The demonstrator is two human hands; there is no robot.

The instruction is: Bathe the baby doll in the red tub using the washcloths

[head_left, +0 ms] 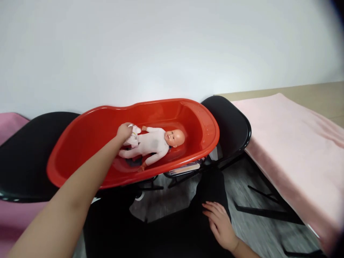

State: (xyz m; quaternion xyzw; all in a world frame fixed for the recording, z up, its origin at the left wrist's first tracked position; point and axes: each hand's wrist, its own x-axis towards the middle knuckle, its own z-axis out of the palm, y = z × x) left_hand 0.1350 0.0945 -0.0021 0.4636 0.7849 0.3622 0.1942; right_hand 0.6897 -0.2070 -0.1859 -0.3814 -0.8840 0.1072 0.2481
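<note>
A baby doll (153,142) in a pale pink suit lies on its back in a red plastic tub (88,132), head to the right. My left hand (124,132) reaches into the tub and is closed around the doll's raised foot (134,134). My right hand (220,224) rests flat on my black-trousered thigh at the bottom of the view, fingers stretched out and holding nothing.
The tub rests across two black chairs (231,129), one at the left (24,154). A table at the right carries a pink towel (292,143). A white wall stands behind. Pink fabric (10,123) shows at the far left. Grey floor lies below.
</note>
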